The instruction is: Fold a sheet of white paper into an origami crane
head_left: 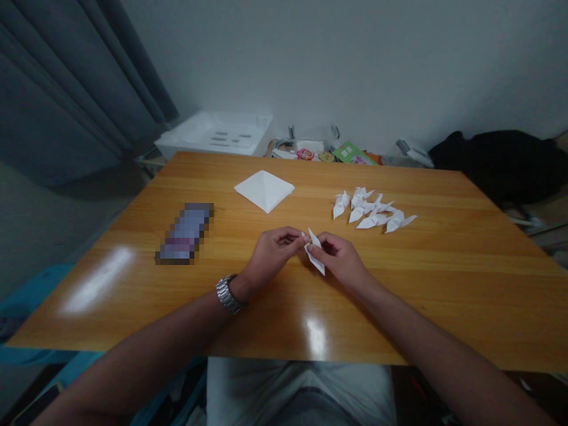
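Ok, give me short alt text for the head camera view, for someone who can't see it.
Two bare hands, left hand and right hand, pinch a small folded white paper above a wooden table. Finished paper cranes lie to the right, a stack of white sheets sits behind.

Head view, ours alone | we look forward and down from the desk [444, 284] near edge | faces far edge and wall [355, 71] | close, whole desk top in frame
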The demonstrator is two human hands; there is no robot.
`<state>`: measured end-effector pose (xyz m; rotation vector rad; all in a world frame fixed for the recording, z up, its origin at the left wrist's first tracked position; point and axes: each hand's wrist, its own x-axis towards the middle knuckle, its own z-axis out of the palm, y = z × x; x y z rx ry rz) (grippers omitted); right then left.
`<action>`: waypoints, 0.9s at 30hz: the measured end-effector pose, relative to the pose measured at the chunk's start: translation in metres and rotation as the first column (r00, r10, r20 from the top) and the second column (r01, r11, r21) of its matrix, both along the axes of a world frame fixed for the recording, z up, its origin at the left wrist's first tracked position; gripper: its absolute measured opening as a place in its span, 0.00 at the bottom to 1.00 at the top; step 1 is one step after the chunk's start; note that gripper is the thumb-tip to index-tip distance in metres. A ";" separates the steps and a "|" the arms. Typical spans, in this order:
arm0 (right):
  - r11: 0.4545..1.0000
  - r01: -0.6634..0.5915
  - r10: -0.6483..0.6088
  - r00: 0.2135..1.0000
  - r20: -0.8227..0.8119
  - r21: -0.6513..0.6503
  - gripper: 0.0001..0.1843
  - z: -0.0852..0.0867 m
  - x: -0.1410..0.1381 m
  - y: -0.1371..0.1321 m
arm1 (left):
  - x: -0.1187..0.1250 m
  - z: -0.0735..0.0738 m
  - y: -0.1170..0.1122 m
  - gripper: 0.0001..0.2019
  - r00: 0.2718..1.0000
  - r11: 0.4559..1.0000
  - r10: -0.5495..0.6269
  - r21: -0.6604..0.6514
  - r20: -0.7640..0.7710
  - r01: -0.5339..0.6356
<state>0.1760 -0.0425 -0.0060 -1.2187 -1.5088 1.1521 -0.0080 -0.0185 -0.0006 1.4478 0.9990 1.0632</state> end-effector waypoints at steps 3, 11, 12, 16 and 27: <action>1.000 -0.007 0.007 1.000 -0.005 0.011 0.18 0.001 0.000 -0.001 | -0.001 0.000 0.000 0.17 1.000 1.000 0.000 0.014 -0.006 0.000; 0.999 -0.024 0.023 1.000 0.015 0.022 0.17 0.002 -0.001 -0.003 | -0.001 0.007 -0.004 0.16 0.997 0.998 0.023 0.061 -0.069 -0.018; 0.999 -0.022 0.022 1.000 0.020 0.028 0.17 0.003 -0.001 -0.003 | -0.001 0.006 -0.004 0.16 0.997 0.998 0.026 0.060 -0.070 -0.022; 0.999 -0.024 0.022 0.999 0.045 0.036 0.16 0.006 -0.001 -0.003 | 0.000 0.005 -0.002 0.14 0.998 0.997 0.063 0.039 -0.027 -0.062; 0.999 -0.041 0.039 0.998 0.054 0.029 0.12 0.003 -0.001 -0.002 | -0.002 -0.001 -0.001 0.16 0.999 0.996 0.020 0.082 -0.026 -0.018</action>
